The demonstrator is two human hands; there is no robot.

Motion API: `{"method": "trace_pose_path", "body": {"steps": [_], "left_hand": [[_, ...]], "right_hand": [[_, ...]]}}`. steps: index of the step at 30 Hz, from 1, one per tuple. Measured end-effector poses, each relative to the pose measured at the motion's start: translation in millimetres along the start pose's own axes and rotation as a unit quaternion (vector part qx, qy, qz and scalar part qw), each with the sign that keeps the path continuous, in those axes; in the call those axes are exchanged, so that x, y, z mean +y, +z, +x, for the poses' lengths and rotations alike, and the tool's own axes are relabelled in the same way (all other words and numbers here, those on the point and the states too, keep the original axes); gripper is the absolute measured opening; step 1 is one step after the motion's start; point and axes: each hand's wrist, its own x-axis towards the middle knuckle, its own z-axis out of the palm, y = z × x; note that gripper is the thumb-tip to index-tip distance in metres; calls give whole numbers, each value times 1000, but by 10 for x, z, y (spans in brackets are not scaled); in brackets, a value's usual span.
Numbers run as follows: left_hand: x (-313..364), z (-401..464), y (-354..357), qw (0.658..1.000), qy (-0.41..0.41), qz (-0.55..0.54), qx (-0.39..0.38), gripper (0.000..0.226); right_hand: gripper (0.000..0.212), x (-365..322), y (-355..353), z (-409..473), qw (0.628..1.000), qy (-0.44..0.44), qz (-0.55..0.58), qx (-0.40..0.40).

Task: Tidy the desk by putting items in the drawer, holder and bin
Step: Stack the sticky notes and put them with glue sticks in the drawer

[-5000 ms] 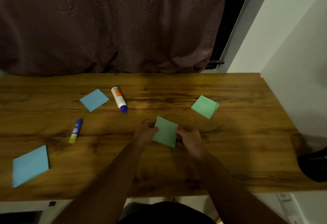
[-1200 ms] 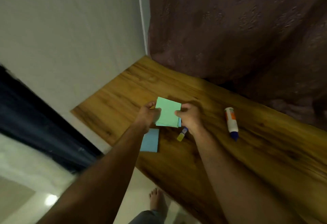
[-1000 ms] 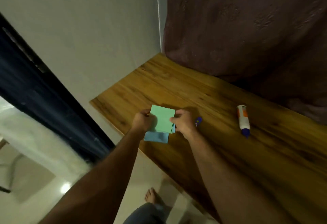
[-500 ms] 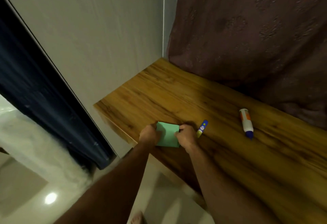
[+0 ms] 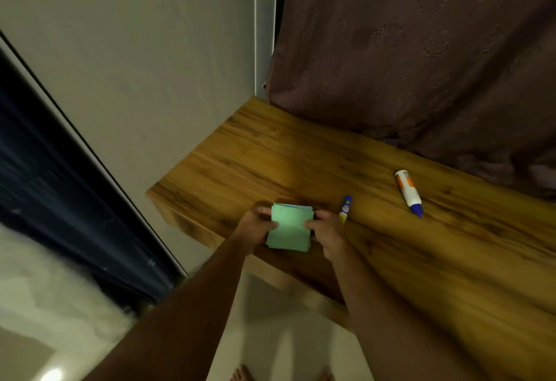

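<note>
My left hand (image 5: 258,224) and right hand (image 5: 325,230) pinch the notes (image 5: 289,228) between them; the pen (image 5: 345,207) lies just right, pointing away.

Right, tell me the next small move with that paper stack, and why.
Probably lift the stack of notes off the desk: the left hand and right hand already pinch its squared sides. No drawer shows, so where it goes is unclear.
</note>
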Motion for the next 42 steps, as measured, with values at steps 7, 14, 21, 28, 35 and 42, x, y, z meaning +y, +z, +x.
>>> {"method": "trace_pose_path", "body": {"steps": [7, 14, 21, 28, 35, 42], "left_hand": [[10, 42, -87, 988, 130, 66, 49, 25], [-39, -36, -81, 970, 145, 194, 25, 45], [-31, -50, -110, 960, 161, 228, 35, 36], [-112, -80, -102, 949, 170, 266, 15, 47], [-128, -122, -143, 934, 187, 301, 32, 42], [-78, -153, -245, 948, 158, 277, 8, 41]], "right_hand": [[37, -96, 114, -100, 992, -97, -69, 47], [43, 41, 279, -194, 978, -127, -150, 64], [42, 75, 301, -214, 969, -151, -174, 89], [52, 154, 355, -248, 960, -151, -220, 85], [48, 138, 367, -278, 965, -134, -212, 79], [40, 134, 283, -325, 978, -117, -165, 49]]}}
